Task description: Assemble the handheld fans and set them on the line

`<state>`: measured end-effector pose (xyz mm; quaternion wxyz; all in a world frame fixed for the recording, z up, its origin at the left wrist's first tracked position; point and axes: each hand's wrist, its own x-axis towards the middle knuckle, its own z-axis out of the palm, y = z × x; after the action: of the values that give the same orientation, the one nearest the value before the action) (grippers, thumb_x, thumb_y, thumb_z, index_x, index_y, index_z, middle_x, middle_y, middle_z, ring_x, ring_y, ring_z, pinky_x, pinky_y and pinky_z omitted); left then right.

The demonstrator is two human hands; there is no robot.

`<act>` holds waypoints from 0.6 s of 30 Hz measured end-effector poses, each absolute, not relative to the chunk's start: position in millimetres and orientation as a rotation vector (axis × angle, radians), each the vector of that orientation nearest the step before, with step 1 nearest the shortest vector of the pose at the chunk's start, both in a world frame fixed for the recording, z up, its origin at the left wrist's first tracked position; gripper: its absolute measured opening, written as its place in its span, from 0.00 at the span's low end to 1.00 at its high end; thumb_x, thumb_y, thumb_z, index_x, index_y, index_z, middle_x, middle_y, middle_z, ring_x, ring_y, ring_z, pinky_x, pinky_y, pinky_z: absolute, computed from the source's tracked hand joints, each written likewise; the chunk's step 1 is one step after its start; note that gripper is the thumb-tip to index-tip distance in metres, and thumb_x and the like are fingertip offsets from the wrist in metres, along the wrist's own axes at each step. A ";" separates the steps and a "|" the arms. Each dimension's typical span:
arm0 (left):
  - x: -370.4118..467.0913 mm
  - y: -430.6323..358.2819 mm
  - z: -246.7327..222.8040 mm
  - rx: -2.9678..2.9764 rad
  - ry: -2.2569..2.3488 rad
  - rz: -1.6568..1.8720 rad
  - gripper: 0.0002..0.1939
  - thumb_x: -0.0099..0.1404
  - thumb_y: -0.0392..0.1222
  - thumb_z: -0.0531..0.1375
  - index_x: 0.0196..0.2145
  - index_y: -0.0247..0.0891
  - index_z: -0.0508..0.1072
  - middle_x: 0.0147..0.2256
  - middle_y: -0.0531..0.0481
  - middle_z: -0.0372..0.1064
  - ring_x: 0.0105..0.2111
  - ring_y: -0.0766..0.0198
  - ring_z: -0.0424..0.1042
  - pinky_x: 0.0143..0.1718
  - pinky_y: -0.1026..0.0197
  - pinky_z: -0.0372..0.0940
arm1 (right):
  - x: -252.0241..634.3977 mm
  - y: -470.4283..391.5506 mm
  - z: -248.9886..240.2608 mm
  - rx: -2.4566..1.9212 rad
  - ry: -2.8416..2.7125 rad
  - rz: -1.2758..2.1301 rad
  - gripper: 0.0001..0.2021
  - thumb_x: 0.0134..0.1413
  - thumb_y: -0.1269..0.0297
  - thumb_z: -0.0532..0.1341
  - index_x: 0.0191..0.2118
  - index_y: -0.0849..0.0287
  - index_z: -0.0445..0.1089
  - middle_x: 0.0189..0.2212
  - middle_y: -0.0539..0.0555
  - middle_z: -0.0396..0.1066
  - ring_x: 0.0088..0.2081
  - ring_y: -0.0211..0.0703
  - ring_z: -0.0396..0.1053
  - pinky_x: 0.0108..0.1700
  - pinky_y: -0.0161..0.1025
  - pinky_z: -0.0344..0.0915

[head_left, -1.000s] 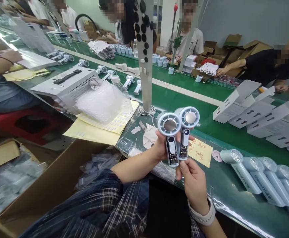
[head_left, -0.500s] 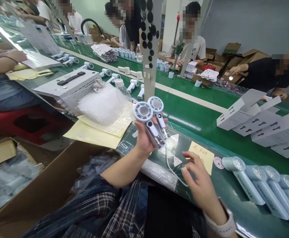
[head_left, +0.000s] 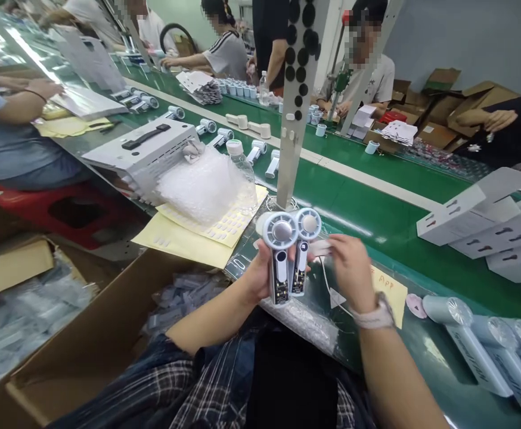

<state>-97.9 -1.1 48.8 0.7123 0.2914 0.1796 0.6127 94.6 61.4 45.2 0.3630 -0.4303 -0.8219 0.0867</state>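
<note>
The left hand [head_left: 255, 275] held two handheld fans [head_left: 288, 250] side by side by their handles, heads up, fingers wrapped closed around both. Half a second before, it had held the pair tilted and higher toward eleven o'clock while the right hand [head_left: 352, 269] hung open and low over the bench [head_left: 368, 220]. Now the fans stood upright just above the bench's near edge, and the right hand had come up to their three-o'clock side, fingers pinched narrowly on a small white piece [head_left: 319, 248] touching the right fan's handle; whether this was a sticker or a plug could not be told. A thin white cable [head_left: 328, 287] looped below it. In my judgement the work had passed from inspecting to fitting something on the right fan.

Room was tight. At twelve o'clock stood a metal post [head_left: 297, 101], at ten a water bottle [head_left: 241, 167] and bubble wrap [head_left: 198, 185] on yellow label sheets [head_left: 184, 238]. At four lay a row of blue fans [head_left: 488, 351], at two white cartons [head_left: 475, 208]. An open cardboard box [head_left: 104, 333] sat at eight, below the bench edge.
</note>
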 end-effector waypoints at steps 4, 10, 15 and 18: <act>-78.9 -1.2 39.0 0.619 0.341 1.130 0.40 0.49 0.79 0.68 0.29 0.34 0.74 0.42 0.39 0.80 0.41 0.55 0.81 0.43 0.60 0.77 | 144.0 42.7 87.1 -1.119 -1.854 0.351 0.13 0.71 0.63 0.58 0.49 0.50 0.82 0.57 0.57 0.76 0.57 0.53 0.73 0.58 0.56 0.72; -32.2 -10.3 43.7 0.628 0.226 0.780 0.41 0.42 0.81 0.69 0.27 0.35 0.74 0.37 0.39 0.82 0.37 0.57 0.81 0.43 0.59 0.76 | 150.0 16.2 88.7 -0.963 -1.583 1.020 0.33 0.69 0.41 0.57 0.72 0.49 0.61 0.67 0.62 0.68 0.64 0.54 0.71 0.60 0.54 0.73; -16.6 -22.7 59.7 0.713 0.539 0.774 0.37 0.44 0.81 0.69 0.26 0.40 0.78 0.28 0.55 0.78 0.33 0.59 0.79 0.40 0.59 0.72 | 171.7 11.5 86.5 -0.926 -1.466 1.267 0.34 0.48 0.38 0.74 0.55 0.54 0.74 0.53 0.58 0.77 0.50 0.52 0.77 0.55 0.48 0.74; -7.9 -24.0 70.2 0.758 0.677 0.819 0.40 0.38 0.83 0.69 0.27 0.41 0.77 0.26 0.60 0.74 0.33 0.59 0.77 0.43 0.54 0.72 | 177.3 10.3 84.1 -1.012 -1.393 1.248 0.30 0.48 0.39 0.74 0.49 0.56 0.76 0.43 0.54 0.78 0.41 0.46 0.75 0.46 0.42 0.74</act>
<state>-7.9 -24.0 70.2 0.7946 0.3525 0.3150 0.3809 177.3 10.3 84.1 0.4859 -0.4158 -0.5726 0.5130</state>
